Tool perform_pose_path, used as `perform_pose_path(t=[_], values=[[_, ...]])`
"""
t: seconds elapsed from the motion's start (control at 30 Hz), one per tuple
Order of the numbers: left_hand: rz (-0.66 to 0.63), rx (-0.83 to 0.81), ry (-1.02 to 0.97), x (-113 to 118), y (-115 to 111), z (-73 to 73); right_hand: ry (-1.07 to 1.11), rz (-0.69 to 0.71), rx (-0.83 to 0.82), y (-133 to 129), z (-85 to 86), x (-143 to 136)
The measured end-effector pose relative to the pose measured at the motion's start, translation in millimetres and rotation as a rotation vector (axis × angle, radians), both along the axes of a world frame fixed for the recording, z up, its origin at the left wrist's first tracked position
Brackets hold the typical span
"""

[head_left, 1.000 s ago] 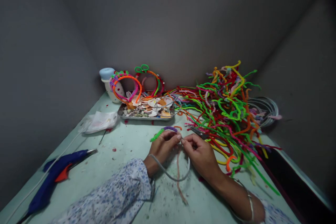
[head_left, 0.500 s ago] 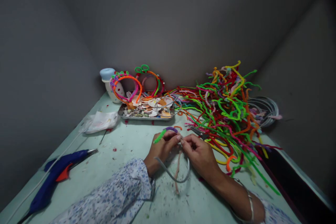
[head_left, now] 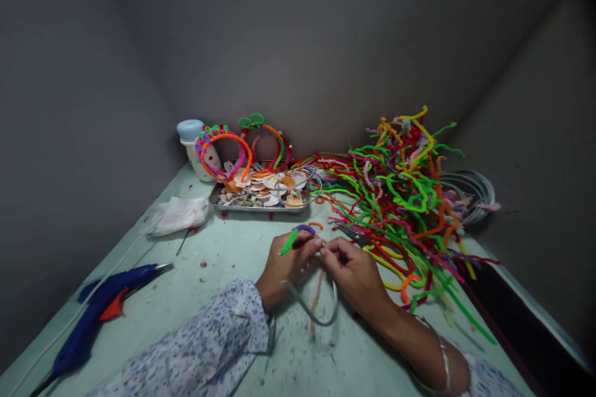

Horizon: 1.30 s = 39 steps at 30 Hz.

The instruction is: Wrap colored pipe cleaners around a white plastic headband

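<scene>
A grey headband [head_left: 321, 323] arches between my hands, part of it wrapped in purple and green pipe cleaner [head_left: 289, 240]. My left hand [head_left: 288, 263] is closed around the wrapped side, thumb and fingertips pinching near the wrap's end. Fingertip to fingertip with it, my right hand [head_left: 356, 276] pinches at the same spot on the band. From there a pinkish-brown pipe cleaner [head_left: 317, 298] hangs down toward the table. The fingers hide just how it sits on the band. The bare grey end of the headband points left beneath my hands.
Behind my hands stands a metal tray [head_left: 261, 208] of shells, with finished headbands [head_left: 226, 136] leaning on it and a blue-lidded bottle [head_left: 190, 130]. A pipe cleaner heap [head_left: 410, 192], scissors [head_left: 351, 234] and grey hoops [head_left: 488, 189] lie right; a blue glue gun [head_left: 109, 298] left.
The headband has turned slightly, its green end and bare grey end shifting a little to the right. The hanging pipe cleaner has swayed slightly. Both hands stay pinched together.
</scene>
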State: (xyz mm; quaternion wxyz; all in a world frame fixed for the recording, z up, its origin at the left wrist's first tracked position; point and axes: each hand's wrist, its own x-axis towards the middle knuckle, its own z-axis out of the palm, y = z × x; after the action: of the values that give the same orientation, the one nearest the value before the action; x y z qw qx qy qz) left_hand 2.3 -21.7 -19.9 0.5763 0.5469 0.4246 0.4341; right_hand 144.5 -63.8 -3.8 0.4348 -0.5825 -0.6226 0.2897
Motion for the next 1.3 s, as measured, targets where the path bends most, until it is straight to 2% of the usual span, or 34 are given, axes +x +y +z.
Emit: perform_pose_path(t=[0.3, 0.57, 0.73, 0.9, 1.17, 1.3], values=[[0.046, 0.04, 0.082, 1.1, -3.6, 8.5, 0.028, 0.035, -0.019, -1.0, 0.5, -1.4], [0.118, 0.099, 0.12, 2.1, 0.3, 4.8, 0.098, 0.093, -0.055, -3.4, -4.2, -2.8], [0.135, -0.011, 0.041, 2.9, -1.5, 17.3, 0.178, 0.11, -0.095, -2.6, -6.2, -3.3], [0.098, -0.047, -0.035, 1.0, -2.9, 25.4, 0.234, 0.112, -0.097, -1.6, -9.5, -2.3], [0.049, -0.071, -0.079, 1.8, -3.1, 22.7, 0.346, 0.107, -0.145, -0.4, -5.1, -4.6], [0.034, -0.029, -0.079, 2.4, -2.8, 22.3, 0.393, 0.098, -0.181, -0.3, -4.7, -4.4]])
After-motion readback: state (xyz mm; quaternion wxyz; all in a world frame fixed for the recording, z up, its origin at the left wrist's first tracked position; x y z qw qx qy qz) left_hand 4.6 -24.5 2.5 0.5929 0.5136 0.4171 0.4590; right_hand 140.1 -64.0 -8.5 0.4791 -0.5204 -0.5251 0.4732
